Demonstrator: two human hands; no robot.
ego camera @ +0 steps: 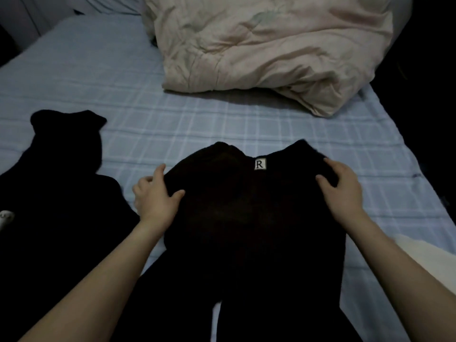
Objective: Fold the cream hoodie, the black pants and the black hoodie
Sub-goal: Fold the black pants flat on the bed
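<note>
The black pants (pixel 246 230) lie spread on the bed, waist away from me and both legs running toward me; a white label with an "R" (pixel 260 164) sits at the waistband. My left hand (pixel 155 196) grips the left side of the waist, thumb on top of the fabric. My right hand (pixel 343 188) holds the right side of the waist. The black hoodie (pixel 61 181) lies crumpled to the left, its hood pointing away. A cream fabric piece (pixel 434 265), possibly the cream hoodie, shows at the right edge behind my forearm.
The bed has a light blue checked sheet (pixel 172 119). A bulky cream duvet (pixel 271 50) is heaped at the far right. The bed's right edge drops into darkness (pixel 431 119). A small white object (pixel 6 215) shows at the left edge.
</note>
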